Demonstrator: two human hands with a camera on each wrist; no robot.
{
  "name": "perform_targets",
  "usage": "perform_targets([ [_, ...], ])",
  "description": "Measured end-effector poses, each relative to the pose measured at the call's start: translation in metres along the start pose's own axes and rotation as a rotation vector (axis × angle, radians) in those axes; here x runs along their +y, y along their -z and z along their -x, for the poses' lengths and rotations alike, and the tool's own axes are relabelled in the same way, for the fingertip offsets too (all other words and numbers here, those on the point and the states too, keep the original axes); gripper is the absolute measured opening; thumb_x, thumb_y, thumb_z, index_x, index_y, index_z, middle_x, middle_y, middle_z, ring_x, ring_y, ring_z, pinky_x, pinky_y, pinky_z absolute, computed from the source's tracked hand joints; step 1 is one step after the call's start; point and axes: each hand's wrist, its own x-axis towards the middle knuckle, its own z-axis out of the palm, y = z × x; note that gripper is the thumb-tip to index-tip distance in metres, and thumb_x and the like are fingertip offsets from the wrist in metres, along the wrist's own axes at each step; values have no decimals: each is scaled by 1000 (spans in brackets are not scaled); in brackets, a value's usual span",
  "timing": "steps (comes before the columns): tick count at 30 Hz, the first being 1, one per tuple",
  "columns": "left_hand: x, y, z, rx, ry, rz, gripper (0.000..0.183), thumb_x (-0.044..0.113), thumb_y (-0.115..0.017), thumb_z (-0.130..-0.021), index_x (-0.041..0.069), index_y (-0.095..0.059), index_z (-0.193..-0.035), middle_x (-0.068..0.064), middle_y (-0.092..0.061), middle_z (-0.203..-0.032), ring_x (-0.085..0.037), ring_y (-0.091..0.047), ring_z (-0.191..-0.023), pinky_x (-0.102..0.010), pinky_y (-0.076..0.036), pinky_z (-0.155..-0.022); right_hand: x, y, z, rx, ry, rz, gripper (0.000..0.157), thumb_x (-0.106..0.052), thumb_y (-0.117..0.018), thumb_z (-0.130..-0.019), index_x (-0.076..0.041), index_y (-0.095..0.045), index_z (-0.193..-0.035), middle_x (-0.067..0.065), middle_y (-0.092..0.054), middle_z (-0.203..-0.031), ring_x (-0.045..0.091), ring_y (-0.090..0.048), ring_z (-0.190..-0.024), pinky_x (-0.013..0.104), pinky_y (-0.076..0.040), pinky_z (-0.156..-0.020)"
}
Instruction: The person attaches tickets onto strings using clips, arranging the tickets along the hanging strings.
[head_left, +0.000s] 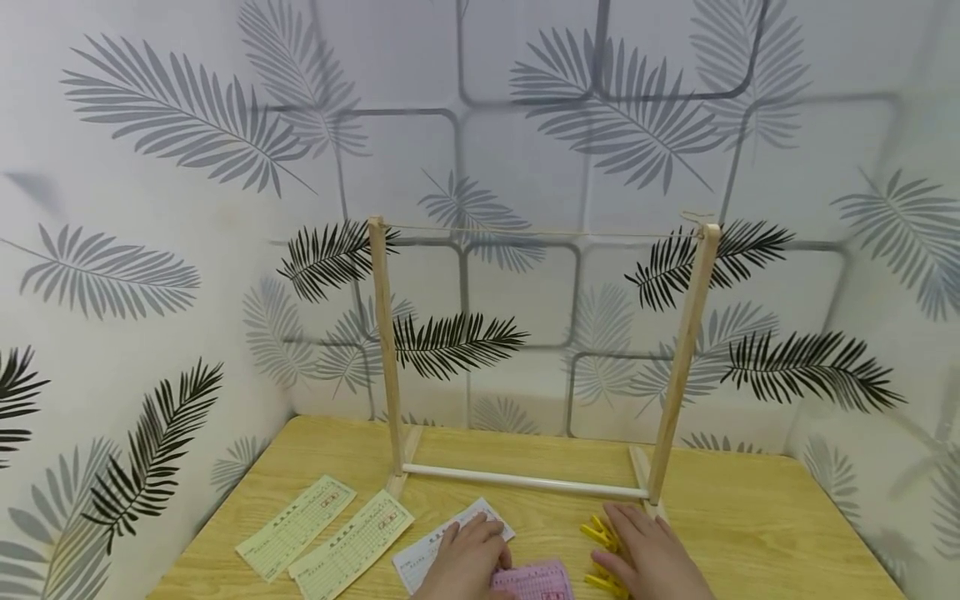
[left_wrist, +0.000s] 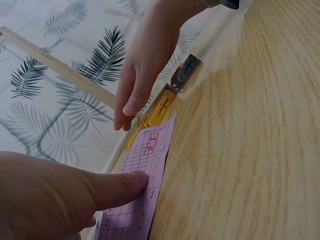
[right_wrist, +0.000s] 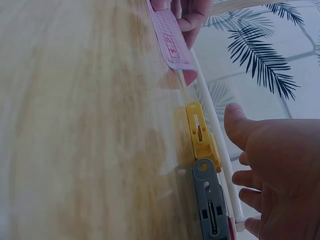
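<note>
My left hand pinches a pink printed slip, its thumb lying across the paper in the left wrist view. The slip's far end bends up a little in the right wrist view. Partly under the left hand lies a white printed slip. My right hand is beside yellow clothespins, with its fingers loosely extended and nothing held. Close by, a grey clothespin lies below the yellow clothespin in the right wrist view.
Two pale yellow slips lie on the left of the wooden table. Behind the hands stands a wooden frame with a string across its top and a white rod at its base. A patterned wall is behind it.
</note>
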Motion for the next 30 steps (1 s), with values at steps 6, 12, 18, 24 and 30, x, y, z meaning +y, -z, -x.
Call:
perform_targets([
  [6,7,3,1,20,-6,-9,34,45,-96,-84,26,-68,-91,3,-69,-135,-39,-53,-146,-77,-41,-111,-1,1,-6,-13,-22,-19,68,-50,-74,-105,-3,-62,-153,20,-62,-152,46,-55,-143,77,-31,-119],
  [12,6,1,1,37,-10,47,46,53,-96,-81,27,-59,-90,18,-57,-93,-28,-62,-134,-77,-40,-111,-2,0,-11,-7,-14,-51,58,-45,-78,-103,-6,-69,-145,17,-66,-144,44,-59,-139,75,-31,-120],
  [18,5,3,-7,-24,-5,96,55,50,-98,-82,19,-71,-119,18,-68,-93,-3,-65,-94,-76,-38,-114,0,-4,-15,-5,2,-40,54,-40,-81,-102,-3,-72,-140,19,-67,-144,44,-58,-140,69,-34,-121],
  [24,5,4,-7,-40,-12,71,78,59,-91,-85,17,-68,-146,14,-76,-111,-4,-68,-103,-57,-50,-105,1,-6,-19,3,6,-30,54,-39,-83,-100,-2,-73,-138,18,-68,-143,43,-58,-140,67,-36,-121],
  [30,8,5,-5,-40,-13,140,34,32,-88,-96,17,-78,-125,17,-72,-97,4,-62,-85,-28,-53,-79,3,-6,-21,14,47,-21,48,-38,-87,-96,-3,-78,-128,16,-71,-136,43,-63,-133,65,-43,-116],
])
